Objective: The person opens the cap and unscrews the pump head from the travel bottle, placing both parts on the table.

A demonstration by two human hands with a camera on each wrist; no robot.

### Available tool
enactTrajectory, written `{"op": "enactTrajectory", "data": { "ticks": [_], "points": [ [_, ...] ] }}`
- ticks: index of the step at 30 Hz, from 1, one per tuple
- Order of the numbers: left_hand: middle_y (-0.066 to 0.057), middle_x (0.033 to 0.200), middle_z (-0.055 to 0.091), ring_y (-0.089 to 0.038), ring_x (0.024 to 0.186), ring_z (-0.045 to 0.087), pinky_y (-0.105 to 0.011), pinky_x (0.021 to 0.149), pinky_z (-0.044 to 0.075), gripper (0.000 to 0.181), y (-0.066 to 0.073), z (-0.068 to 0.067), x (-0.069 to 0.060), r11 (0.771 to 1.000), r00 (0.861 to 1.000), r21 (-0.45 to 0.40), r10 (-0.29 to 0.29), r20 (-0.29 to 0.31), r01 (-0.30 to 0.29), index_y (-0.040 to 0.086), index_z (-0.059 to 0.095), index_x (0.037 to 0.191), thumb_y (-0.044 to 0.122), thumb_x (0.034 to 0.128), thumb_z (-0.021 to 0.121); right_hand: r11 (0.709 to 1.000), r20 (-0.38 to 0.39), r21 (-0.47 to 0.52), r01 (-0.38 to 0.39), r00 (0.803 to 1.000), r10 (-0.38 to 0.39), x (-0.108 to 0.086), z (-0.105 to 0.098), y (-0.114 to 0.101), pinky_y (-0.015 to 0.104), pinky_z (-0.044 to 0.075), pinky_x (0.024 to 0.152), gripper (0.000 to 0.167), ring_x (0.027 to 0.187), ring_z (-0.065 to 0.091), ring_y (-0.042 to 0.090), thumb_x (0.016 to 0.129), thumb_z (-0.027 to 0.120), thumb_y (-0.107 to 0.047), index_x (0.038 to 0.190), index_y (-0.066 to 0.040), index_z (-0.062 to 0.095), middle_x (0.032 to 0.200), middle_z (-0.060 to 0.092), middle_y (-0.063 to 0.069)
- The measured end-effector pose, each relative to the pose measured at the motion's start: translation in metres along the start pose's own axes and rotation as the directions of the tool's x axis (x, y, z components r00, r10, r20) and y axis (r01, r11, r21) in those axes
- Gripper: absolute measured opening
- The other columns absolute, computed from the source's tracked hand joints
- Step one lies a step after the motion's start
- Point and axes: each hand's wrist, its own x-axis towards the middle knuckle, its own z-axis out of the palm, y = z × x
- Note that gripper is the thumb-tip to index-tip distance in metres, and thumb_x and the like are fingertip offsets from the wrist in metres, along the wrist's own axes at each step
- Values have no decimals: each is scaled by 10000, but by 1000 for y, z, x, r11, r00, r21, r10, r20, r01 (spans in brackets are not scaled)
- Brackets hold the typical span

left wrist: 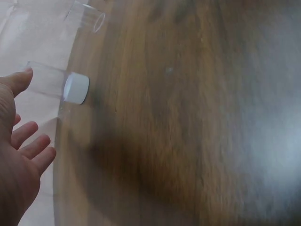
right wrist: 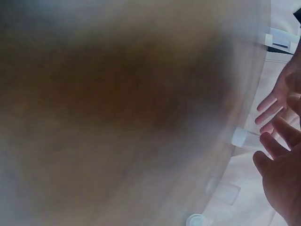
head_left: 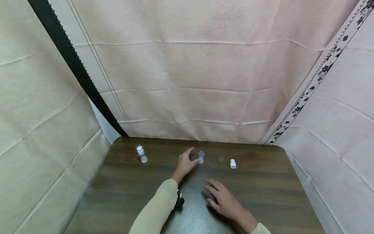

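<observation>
A clear container with a white base [head_left: 201, 160] stands near the table's far edge; its white base [left wrist: 76, 88] shows plainly in the left wrist view. My left hand [head_left: 185, 165] is just left of it, thumb and fingers spread, not closed round it; whether the thumb touches it, I cannot tell. To the right is a clear, empty-looking cup [head_left: 221, 158], and beyond it a small white bottle [head_left: 232, 163]. Nearer to me, my right hand [head_left: 223, 199] hovers low over the table with fingers loosely extended, holding nothing. The right wrist view also catches both hands, with the white base [right wrist: 239, 137].
Another clear container with white parts [head_left: 142, 154] is at the far left of the brown wooden table [head_left: 128, 195]. Pale cloth [head_left: 187, 74] hangs behind the table and on both sides.
</observation>
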Motion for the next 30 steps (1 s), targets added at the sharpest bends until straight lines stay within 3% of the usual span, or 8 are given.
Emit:
{"op": "enactTrajectory", "data": {
  "ticks": [6, 12, 20, 30],
  "points": [
    [-173, 1505, 555, -377, 1394, 522, -548, 1121, 447, 644, -6, -14, -9, 995, 995, 69, 81, -52, -77, 58, 528, 1491, 309, 949, 768, 998, -27, -43, 41, 999, -42, 16, -5, 1, 558, 480, 1081, 572, 1376, 534, 382, 909, 797, -235, 1437, -125, 606, 1520, 542, 121],
    [-206, 1492, 560, -367, 1386, 535, -521, 1134, 444, 644, -10, -29, -22, 984, 983, 122, 143, -112, -130, 67, 539, 1487, 363, 957, 752, 999, 32, -25, 25, 999, -25, 31, -10, 2, 612, 419, 1124, 589, 1434, 469, 406, 959, 745, -279, 1493, -129, 548, 1577, 477, 147],
    [-100, 1530, 549, -332, 1404, 524, -529, 1130, 447, 623, -17, -52, -49, 972, 978, 204, 147, -145, -116, 160, 522, 1521, 407, 981, 710, 1000, 68, -18, 9, 998, -8, 48, -11, -2, 601, 376, 1165, 610, 1488, 402, 392, 1007, 676, -336, 1551, -148, 474, 1629, 413, 132],
    [-112, 1500, 577, -330, 1382, 549, -533, 1084, 488, 636, -30, -77, -74, 936, 959, 319, 215, -186, -148, 157, 520, 1522, 447, 983, 695, 1000, 64, -3, 12, 998, -12, 66, -7, -6, 581, 382, 1167, 644, 1492, 401, 368, 1006, 677, -334, 1571, -140, 435, 1649, 376, 126]
  ]
}}
